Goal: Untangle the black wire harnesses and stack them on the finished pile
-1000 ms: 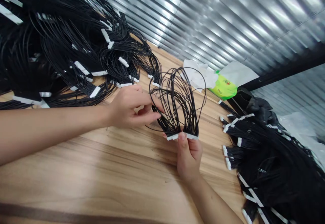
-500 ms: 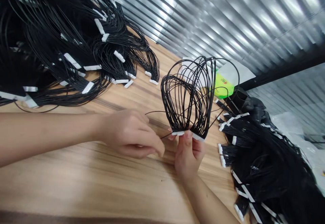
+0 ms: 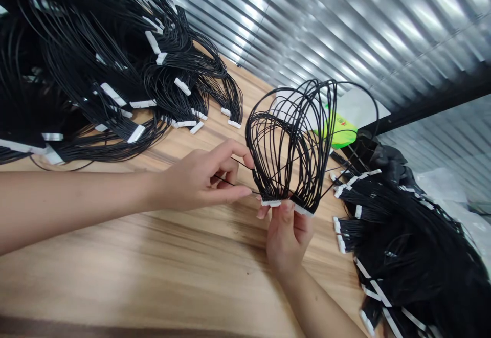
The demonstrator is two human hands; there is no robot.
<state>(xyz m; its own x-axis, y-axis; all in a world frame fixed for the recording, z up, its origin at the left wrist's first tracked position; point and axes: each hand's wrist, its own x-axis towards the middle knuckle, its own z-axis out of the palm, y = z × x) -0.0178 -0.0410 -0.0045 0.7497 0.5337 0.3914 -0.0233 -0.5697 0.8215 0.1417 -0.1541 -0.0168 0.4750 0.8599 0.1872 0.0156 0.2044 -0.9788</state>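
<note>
My right hand pinches two white connectors of a looped black wire harness and holds it upright above the wooden table. The black wires arch up from the connectors like a cage. My left hand reaches in from the left, thumb and forefinger closed on a single loose black wire beside the harness base.
A big heap of black harnesses with white connectors covers the far left of the table. Another heap lies at the right edge. A green packet and white paper sit by the corrugated metal wall.
My left hand has risen from the table and moved right to the harness base, drawing the loose wire. The harness in my right hand is slightly higher.
</note>
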